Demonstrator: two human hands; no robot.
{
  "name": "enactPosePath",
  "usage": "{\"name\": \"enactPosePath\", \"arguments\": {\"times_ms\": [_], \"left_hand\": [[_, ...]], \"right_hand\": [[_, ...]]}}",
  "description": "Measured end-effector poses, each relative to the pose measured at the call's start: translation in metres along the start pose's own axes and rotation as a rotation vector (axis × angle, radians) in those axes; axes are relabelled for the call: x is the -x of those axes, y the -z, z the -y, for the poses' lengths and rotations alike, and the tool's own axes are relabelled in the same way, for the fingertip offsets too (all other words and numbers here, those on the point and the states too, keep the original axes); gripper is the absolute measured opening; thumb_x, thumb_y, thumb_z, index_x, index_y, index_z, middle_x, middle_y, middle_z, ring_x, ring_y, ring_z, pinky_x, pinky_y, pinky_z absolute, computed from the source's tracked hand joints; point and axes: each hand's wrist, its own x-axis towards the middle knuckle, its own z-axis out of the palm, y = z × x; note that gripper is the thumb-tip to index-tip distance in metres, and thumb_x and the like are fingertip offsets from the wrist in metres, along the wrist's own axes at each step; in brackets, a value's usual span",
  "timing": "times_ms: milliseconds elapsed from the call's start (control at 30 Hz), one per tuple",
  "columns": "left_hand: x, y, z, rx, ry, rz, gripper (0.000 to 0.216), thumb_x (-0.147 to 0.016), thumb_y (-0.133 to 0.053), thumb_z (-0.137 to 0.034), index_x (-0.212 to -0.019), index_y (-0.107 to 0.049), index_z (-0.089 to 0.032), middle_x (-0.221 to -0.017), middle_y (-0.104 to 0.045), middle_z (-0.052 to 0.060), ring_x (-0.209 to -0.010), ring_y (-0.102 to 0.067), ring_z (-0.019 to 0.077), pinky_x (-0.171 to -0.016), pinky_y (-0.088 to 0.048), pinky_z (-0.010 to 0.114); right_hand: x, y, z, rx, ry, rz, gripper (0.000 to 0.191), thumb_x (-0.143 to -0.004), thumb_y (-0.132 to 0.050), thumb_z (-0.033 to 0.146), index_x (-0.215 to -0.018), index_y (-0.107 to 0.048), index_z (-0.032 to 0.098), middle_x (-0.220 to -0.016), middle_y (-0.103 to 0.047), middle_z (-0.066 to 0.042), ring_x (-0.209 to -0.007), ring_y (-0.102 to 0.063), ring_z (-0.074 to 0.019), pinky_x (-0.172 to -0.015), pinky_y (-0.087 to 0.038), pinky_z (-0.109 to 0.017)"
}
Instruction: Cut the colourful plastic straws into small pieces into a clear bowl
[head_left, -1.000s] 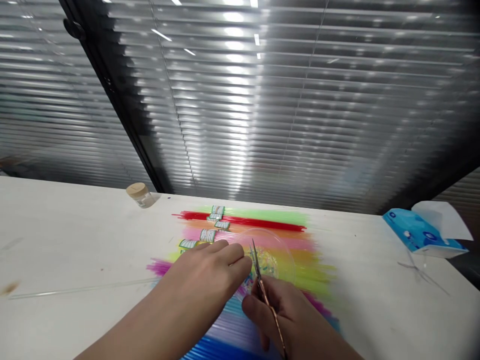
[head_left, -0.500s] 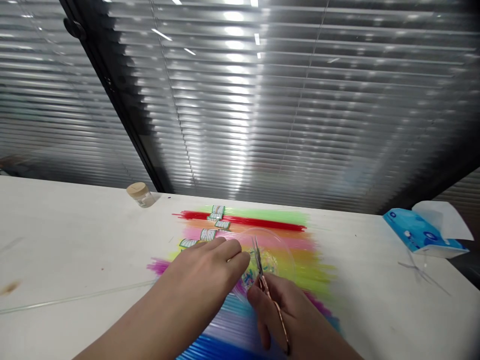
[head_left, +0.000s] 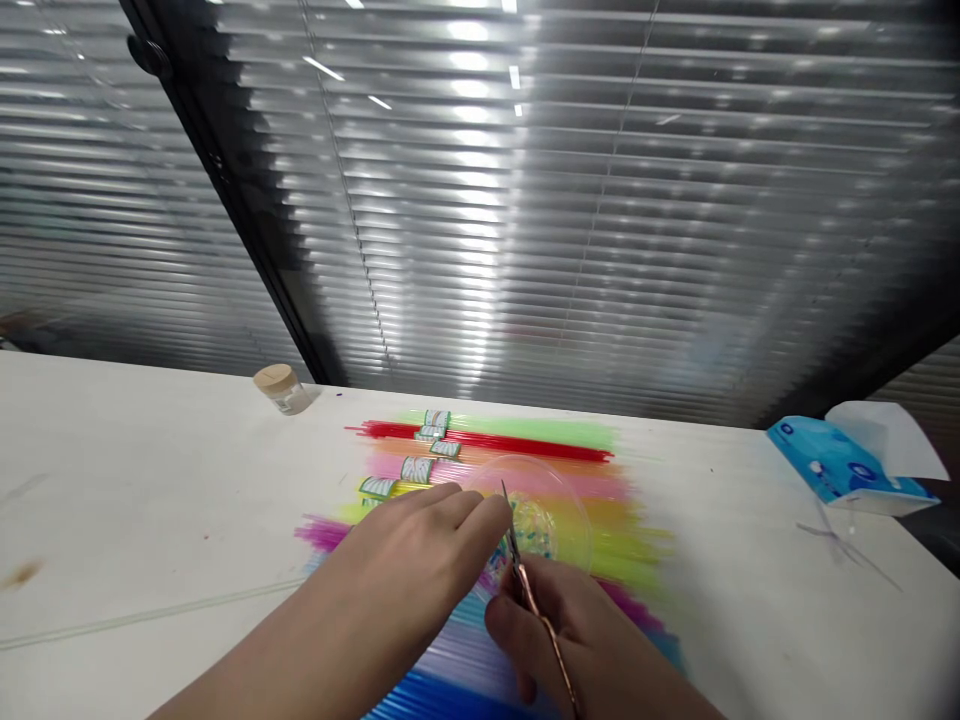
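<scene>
My left hand (head_left: 431,545) is closed above the bowl, its fingers pinched at the tips. From beneath it a pale, translucent thin straw (head_left: 150,615) runs out to the left edge, and its gripped end is hidden. My right hand (head_left: 562,620) holds a pair of scissors (head_left: 525,585) with rose-gold handles. Their blades point up beside my left fingertips and look nearly closed. Under both hands sits a clear round bowl (head_left: 574,500) with many small coloured cut pieces (head_left: 534,525) inside.
Bundles of coloured straws lie side by side under the bowl, including red (head_left: 525,443) and blue (head_left: 442,698) ones, some with paper bands (head_left: 416,469). A jar with a wooden lid (head_left: 276,379) stands back left. A blue tissue pack (head_left: 840,465) lies at right. Window blinds rise behind.
My left hand has shifted slightly right, toward the scissors, and the pale straw has moved with it. The scissor blades have come closer together. The bowl has stayed in place.
</scene>
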Motion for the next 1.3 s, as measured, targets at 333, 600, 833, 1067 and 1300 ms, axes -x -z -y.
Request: {"name": "enactPosePath", "arguments": {"times_ms": [333, 600, 833, 1067, 1300], "left_hand": [[0.0047, -0.0045, 0.0039, 0.069, -0.022, -0.032, 0.024, -0.087, -0.044, 0.002, -0.085, -0.047, -0.022, -0.082, -0.057, -0.002, -0.066, -0.048, 0.0141, -0.059, -0.03, 0.026], [0.0002, -0.0009, 0.0021, -0.007, 0.067, 0.028, 0.023, -0.089, -0.043, 0.0, -0.089, -0.053, -0.022, -0.088, -0.062, 0.001, -0.072, -0.055, 0.0178, -0.063, -0.035, 0.028], [0.0029, -0.0019, 0.0081, -0.002, 0.124, 0.048, 0.023, -0.092, -0.043, -0.004, -0.088, -0.055, -0.022, -0.087, -0.066, 0.001, -0.072, -0.058, 0.0187, -0.064, -0.037, 0.03], [0.0041, -0.0026, 0.0068, -0.025, 0.115, 0.046, 0.024, -0.088, -0.043, -0.002, -0.086, -0.056, -0.022, -0.084, -0.064, 0.0, -0.068, -0.056, 0.0184, -0.061, -0.033, 0.03], [0.0025, -0.0017, 0.0083, -0.016, 0.118, 0.026, 0.023, -0.09, -0.044, -0.003, -0.086, -0.055, -0.022, -0.084, -0.064, 0.0, -0.067, -0.056, 0.0178, -0.061, -0.033, 0.03]], "right_hand": [[-0.0027, -0.0016, -0.001, 0.005, 0.054, -0.013, 0.061, -0.085, -0.052, 0.083, -0.071, -0.048, 0.024, -0.07, -0.058, -0.002, -0.067, -0.053, -0.0215, -0.062, -0.042, -0.032], [-0.0007, 0.0006, -0.0012, 0.006, 0.058, -0.015, 0.064, -0.087, -0.051, 0.085, -0.072, -0.049, 0.023, -0.069, -0.058, -0.001, -0.066, -0.053, -0.0191, -0.062, -0.04, -0.03], [0.0003, 0.0028, -0.0037, -0.039, 0.013, -0.029, 0.065, -0.086, -0.053, 0.087, -0.074, -0.05, 0.023, -0.066, -0.058, 0.0, -0.063, -0.052, -0.0174, -0.062, -0.041, -0.03], [-0.0001, 0.0011, -0.0029, -0.048, 0.002, -0.01, 0.064, -0.088, -0.054, 0.085, -0.074, -0.048, 0.023, -0.06, -0.054, 0.002, -0.059, -0.052, -0.0158, -0.06, -0.039, -0.028], [0.0035, 0.0019, -0.0012, -0.035, 0.009, -0.033, 0.064, -0.091, -0.047, 0.085, -0.075, -0.048, 0.023, -0.066, -0.058, 0.0, -0.065, -0.055, -0.0183, -0.068, -0.044, -0.031]]}}
